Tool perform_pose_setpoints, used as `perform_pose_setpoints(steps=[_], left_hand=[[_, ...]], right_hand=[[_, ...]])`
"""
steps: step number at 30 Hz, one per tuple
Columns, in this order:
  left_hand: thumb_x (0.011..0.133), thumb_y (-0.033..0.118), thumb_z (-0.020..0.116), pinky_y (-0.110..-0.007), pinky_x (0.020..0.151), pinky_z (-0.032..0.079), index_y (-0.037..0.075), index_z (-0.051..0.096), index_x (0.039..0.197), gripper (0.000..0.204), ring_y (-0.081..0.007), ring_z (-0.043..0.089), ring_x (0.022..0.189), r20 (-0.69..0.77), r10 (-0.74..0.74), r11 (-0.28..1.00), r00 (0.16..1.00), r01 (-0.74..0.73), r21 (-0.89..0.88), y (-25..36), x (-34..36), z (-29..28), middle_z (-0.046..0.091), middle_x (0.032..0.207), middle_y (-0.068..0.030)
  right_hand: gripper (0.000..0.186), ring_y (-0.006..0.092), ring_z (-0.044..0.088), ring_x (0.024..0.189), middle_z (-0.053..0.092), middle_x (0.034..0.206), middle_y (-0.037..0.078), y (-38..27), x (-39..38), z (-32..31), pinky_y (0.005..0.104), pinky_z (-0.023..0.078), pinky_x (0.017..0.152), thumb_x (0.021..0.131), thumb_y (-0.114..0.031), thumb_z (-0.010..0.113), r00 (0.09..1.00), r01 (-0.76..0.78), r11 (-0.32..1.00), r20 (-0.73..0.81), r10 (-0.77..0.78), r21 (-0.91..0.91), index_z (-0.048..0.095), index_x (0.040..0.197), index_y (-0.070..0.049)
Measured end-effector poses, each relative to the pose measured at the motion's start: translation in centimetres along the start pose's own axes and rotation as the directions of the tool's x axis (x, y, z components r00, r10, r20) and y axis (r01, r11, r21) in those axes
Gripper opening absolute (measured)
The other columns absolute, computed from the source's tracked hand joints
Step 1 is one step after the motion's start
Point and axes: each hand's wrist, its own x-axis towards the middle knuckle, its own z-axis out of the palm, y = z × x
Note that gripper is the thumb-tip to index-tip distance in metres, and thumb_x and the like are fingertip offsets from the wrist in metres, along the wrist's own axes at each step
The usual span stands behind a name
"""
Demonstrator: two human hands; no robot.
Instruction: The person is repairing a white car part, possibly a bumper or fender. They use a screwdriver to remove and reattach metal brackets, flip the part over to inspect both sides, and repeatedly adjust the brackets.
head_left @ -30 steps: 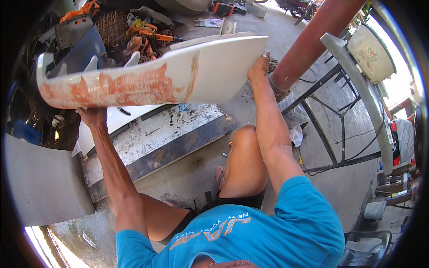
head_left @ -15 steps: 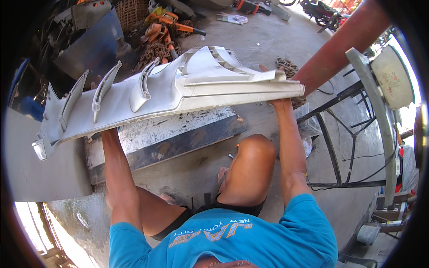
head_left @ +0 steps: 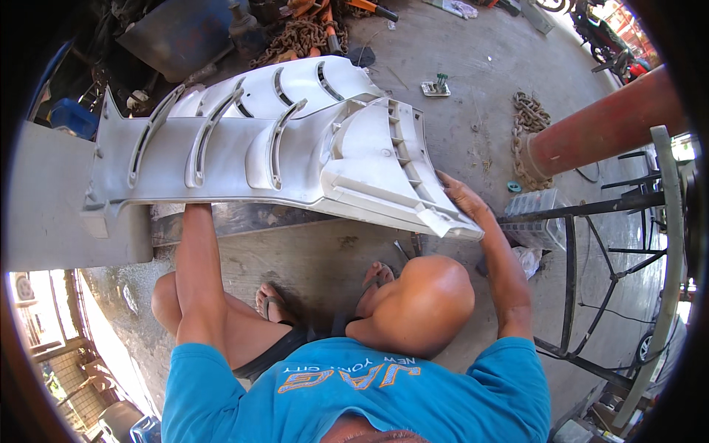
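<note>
White-grey plastic, matt and dusty, makes up the one large moulded panel [head_left: 295, 140] in hand: a bumper-like body part with raised fins. Its long axis runs roughly left to right across the view, slightly tilted, the left end lying over a pale flat slab [head_left: 52, 199] and the right end tapering to a corner near the person's right knee. Ribbed inner face is turned upward toward the camera. Count of fins on the visible face: five curved ribs, as far as can be made out. The panel is held above a concrete floor [head_left: 473, 125] and above a long metal-edged board [head_left: 244, 218] that shows beneath it.

Left hand [head_left: 196, 207] reaches up under the lower edge of the panel; the fingers are hidden behind the plastic, so its grasp cannot be confirmed. Right hand [head_left: 461, 199] is curled around the right-hand end, fingers wrapped on the edge.

Surroundings: one red-brown pipe [head_left: 605, 125] at right, one black steel frame [head_left: 583, 288] beside it, two heaps of chain [head_left: 528, 118] on the floor, and one small clear plastic box [head_left: 535, 214] near the right wrist.
</note>
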Motion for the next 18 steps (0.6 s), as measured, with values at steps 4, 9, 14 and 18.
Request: perform_pose_setpoints(steps=[4,9,14,18], left_hand=[[0.104,0.057,0.037,-0.054,0.124,0.025,0.014,0.037,0.155,0.067,-0.0316,0.035,0.148,-0.083,-0.054,0.997,0.995,0.058,0.044,-1.2,-0.7,-3.0,0.038,0.16,-0.0114],[0.104,0.057,0.037,-0.055,0.123,0.028,0.014,0.04,0.153,0.066,-0.0328,0.038,0.146,-0.16,-0.131,0.985,0.978,0.147,0.09,-2.8,-1.8,-5.9,0.041,0.158,-0.0123],[0.103,0.057,0.038,-0.056,0.121,0.03,0.013,0.043,0.152,0.066,-0.0339,0.041,0.144,-0.228,-0.215,0.962,0.95,0.246,0.119,-3.6,-3.1,-8.5,0.044,0.156,-0.0132],[0.103,0.057,0.038,-0.057,0.12,0.032,0.012,0.045,0.15,0.066,-0.0349,0.043,0.143,-0.278,-0.278,0.939,0.919,0.321,0.124,-3.6,-4.0,-10.1,0.046,0.154,-0.0139]], right_hand=[[0.079,0.0246,0.038,0.146,0.038,0.16,0.023,0.6,-1.1,2.7,0.0282,0.027,0.118,0.097,-0.022,0.068,0.983,-0.058,0.989,-0.181,0.033,-0.133,0.027,0.16,0.003],[0.065,0.0182,0.045,0.137,0.046,0.157,0.016,4.0,-0.8,2.9,0.0258,0.031,0.114,0.101,-0.017,0.064,0.965,-0.01,0.988,-0.261,-0.03,-0.152,0.036,0.159,-0.006],[0.062,0.0157,0.046,0.136,0.048,0.156,0.014,7.0,-0.2,3.4,0.0264,0.033,0.114,0.101,-0.014,0.063,0.954,0.031,0.999,-0.298,-0.041,-0.039,0.039,0.157,-0.006],[0.063,0.0158,0.047,0.135,0.049,0.155,0.013,8.2,0.4,3.8,0.0274,0.034,0.114,0.101,-0.013,0.063,0.959,0.088,0.996,-0.273,-0.082,0.009,0.038,0.157,-0.003]])
